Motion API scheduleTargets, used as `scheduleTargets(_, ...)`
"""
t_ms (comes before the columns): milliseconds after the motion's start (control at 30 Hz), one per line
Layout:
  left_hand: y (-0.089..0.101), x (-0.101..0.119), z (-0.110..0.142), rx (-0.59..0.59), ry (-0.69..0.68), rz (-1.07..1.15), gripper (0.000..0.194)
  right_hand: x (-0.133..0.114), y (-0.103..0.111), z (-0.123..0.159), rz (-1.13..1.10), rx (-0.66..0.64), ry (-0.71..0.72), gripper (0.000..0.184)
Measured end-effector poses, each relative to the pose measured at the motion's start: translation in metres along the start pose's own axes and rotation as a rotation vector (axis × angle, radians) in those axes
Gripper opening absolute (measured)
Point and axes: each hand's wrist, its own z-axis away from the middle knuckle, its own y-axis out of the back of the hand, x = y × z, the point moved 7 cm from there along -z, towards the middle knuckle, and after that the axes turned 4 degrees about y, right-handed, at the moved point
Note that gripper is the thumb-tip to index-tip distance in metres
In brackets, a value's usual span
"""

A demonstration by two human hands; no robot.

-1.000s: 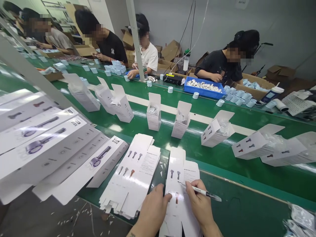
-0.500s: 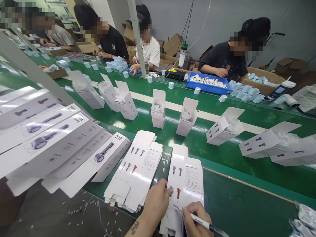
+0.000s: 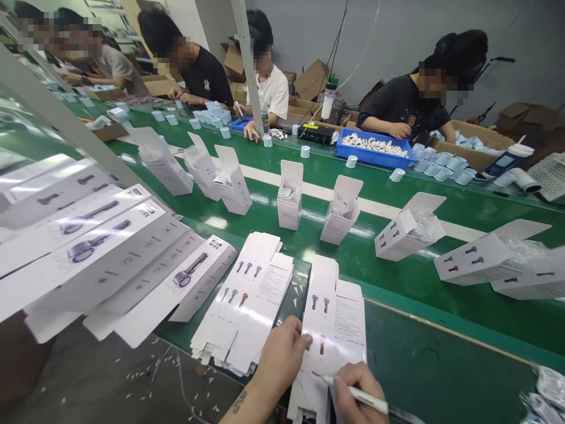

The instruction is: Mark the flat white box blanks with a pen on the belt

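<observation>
A flat white carton blank (image 3: 338,321) printed with small fan pictures lies on the green table edge in front of me. My left hand (image 3: 282,356) presses on its left side, fingertips next to the printed pictures. My right hand (image 3: 355,394) holds a white pen (image 3: 357,396), whose tip touches the lower part of the blank. To the left lies a stack of the same flat blanks (image 3: 247,300).
A fanned pile of longer flat cartons (image 3: 101,259) fills the left. Several open upright boxes, such as the nearest one (image 3: 339,212), stand on the green conveyor belt (image 3: 397,277). Across it, people work beside a blue tray (image 3: 375,152) and pale blue cups (image 3: 441,165).
My right hand with the pen has dropped from the middle of the blank to its lower part. My left hand has kept holding the blank's left side. The boxes on the belt sit slightly further right.
</observation>
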Motion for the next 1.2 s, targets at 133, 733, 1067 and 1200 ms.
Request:
scheduleTargets(133, 0.05, 0.002, 0.008, -0.094, 0.062, 0.259, 0.022, 0.01, 0.03, -0.026, -0.18, 0.24, -0.123, 0.033)
scheduleTargets(733, -0.015, -0.006, 0.004, 0.023, -0.006, -0.163, 0.007, 0.015, 0.005, -0.063, 0.184, 0.012, -0.103, 0.04)
scheduleTargets(1067, -0.007, -0.008, -0.003, 0.043, -0.02, -0.061, 0.012, -0.003, -0.002, -0.007, 0.102, 0.034, -0.04, 0.044)
scheduleTargets(1200, -0.009, -0.01, -0.004, 0.026, -0.024, -0.035, 0.017, 0.002, -0.008, 0.0, 0.197, -0.022, -0.014, 0.045)
